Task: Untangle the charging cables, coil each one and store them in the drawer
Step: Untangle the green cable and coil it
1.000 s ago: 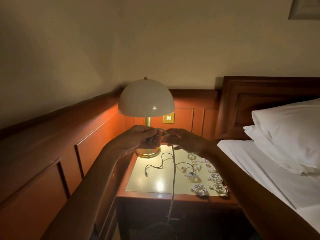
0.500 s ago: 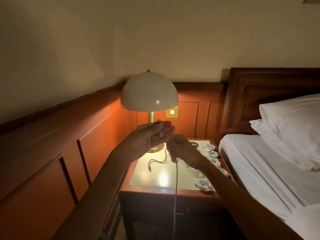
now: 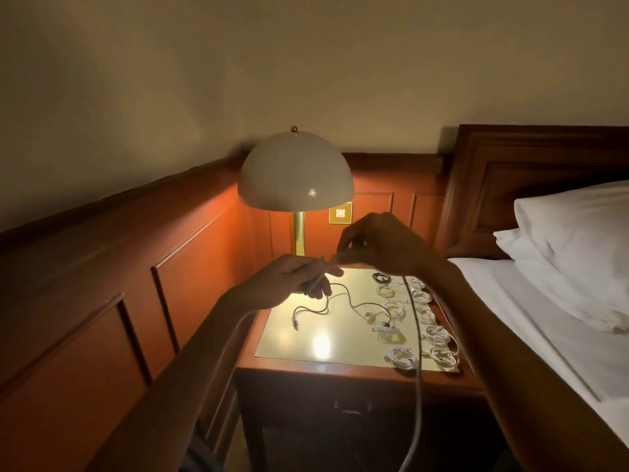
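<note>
The left hand (image 3: 289, 281) pinches one end of the long grey cable (image 3: 419, 369) just in front of the lamp (image 3: 295, 172). The right hand (image 3: 384, 247) pinches it too. The rest hangs down and could drag the coiled white cables (image 3: 403, 357) off the shiny nightstand (image 3: 340, 367). The room is dim, with a bed (image 3: 544, 318) right of the lamp.

Bare forearms end in the left hand (image 3: 289, 282) and right hand (image 3: 383, 248).
</note>
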### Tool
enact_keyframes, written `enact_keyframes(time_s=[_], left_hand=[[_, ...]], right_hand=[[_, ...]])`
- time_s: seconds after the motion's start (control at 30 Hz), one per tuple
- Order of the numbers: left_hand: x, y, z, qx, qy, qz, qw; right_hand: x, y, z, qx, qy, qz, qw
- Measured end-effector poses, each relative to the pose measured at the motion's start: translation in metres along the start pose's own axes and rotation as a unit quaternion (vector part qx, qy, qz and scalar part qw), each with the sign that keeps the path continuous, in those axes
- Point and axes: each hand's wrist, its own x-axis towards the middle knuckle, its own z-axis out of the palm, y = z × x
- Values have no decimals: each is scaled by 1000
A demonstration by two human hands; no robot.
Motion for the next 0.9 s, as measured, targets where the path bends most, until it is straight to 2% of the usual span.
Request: enact_keyframes(time_s=[0.07, 0.13, 0.2, 0.27, 0.3, 0.33, 0.37, 0.4, 0.43, 0.47, 0.53, 0.6, 0.63, 0.67, 0.73, 0.77, 0.83, 0.9], left_hand=[[-7, 7, 2, -87, -40, -10, 995], [-15, 11, 1, -205, -95, -3, 974], [-20, 13, 1, -299, -109, 13, 948], [-21, 14, 4, -401, -60, 14, 914], [-19, 13, 6, -475, -14, 13, 880], [-15, 12, 9, -560, 39, 14, 828], [-11, 8, 12, -638, 94, 20, 764], [-6, 3, 16, -686, 151, 29, 711], [-1, -1, 21, -690, 198, 36, 695], [3, -7, 27, -657, 233, 41, 716], [9, -21, 38, -507, 309, 51, 803], [12, -37, 41, -266, 392, 51, 879], [13, -45, 40, -151, 409, 60, 898], [13, -50, 37, -54, 393, 73, 915], [10, -52, 32, 101, 304, 86, 943], [8, -50, 30, 130, 241, 83, 958], [0, -42, 29, 57, 96, 58, 992], [-10, -32, 25, -93, -19, 34, 995]], right_hand=[[5, 3, -6, 106, 29, 8, 994], [5, 8, 4, 242, 71, 46, 967], [-1, 10, 31, 375, 109, 97, 915], [-9, 4, 67, 475, 134, 147, 857], [-14, -2, 85, 501, 139, 171, 837], [-20, -8, 101, 509, 137, 192, 828], [-25, -14, 114, 493, 133, 209, 834], [-30, -18, 124, 454, 126, 216, 855], [-33, -19, 131, 401, 116, 208, 885], [-34, -20, 133, 337, 100, 194, 916], [-31, -19, 126, 188, 53, 161, 967], [-26, -17, 109, 78, 5, 139, 987], [-24, -16, 100, 46, -15, 132, 990], [-21, -16, 90, 16, -30, 123, 992], [-16, -16, 70, -42, -44, 95, 994], [-12, -16, 58, -59, -43, 78, 994], [-5, -15, 33, -61, -50, 53, 995], [0, -13, 13, 2, -67, 33, 997]])
